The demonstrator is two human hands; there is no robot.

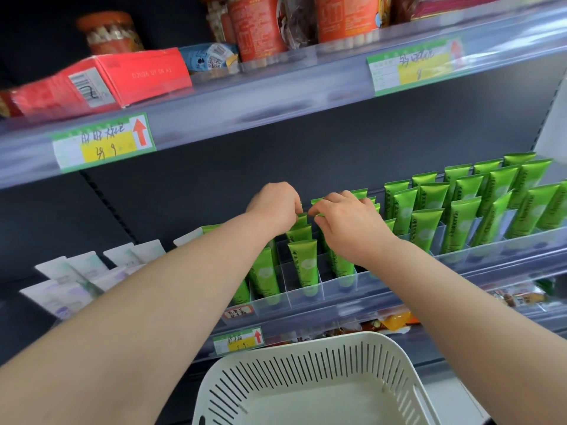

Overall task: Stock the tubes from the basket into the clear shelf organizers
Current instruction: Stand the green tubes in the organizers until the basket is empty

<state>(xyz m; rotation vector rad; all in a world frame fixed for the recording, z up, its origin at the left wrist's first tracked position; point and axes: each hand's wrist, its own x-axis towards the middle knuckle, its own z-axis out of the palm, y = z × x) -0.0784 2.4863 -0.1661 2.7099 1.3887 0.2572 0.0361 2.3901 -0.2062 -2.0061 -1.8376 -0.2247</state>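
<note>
Slotted basket [306, 342] nearest, one, no tubes showing inside; left hand [274, 207] and right hand [352, 225] up at clear organizer [337, 283], fingers [319, 207] of both pinched on tops of green tubes [302, 262] in back slots. Risk: crooked push toppling neighbours. Roughly two dozen green tubes visible, several white tubes [76, 271] leftward

Stretching both bare forearms forward and upward, entering from the two lower corners and lying closer together toward the wrists. Holding the bare left hand [274, 207] with its back upward, knuckles raised, fingers curling downward, tips hidden; not possible to tell whether gripping anything. Holding the bare right hand [349, 223] just beside it, back upward as well, fingers [325, 204] curling toward the left hand, thumb and forefinger pinching the flat top of a glossy green plastic tube [303, 221]. Nearly meeting at the fingertips.
</note>
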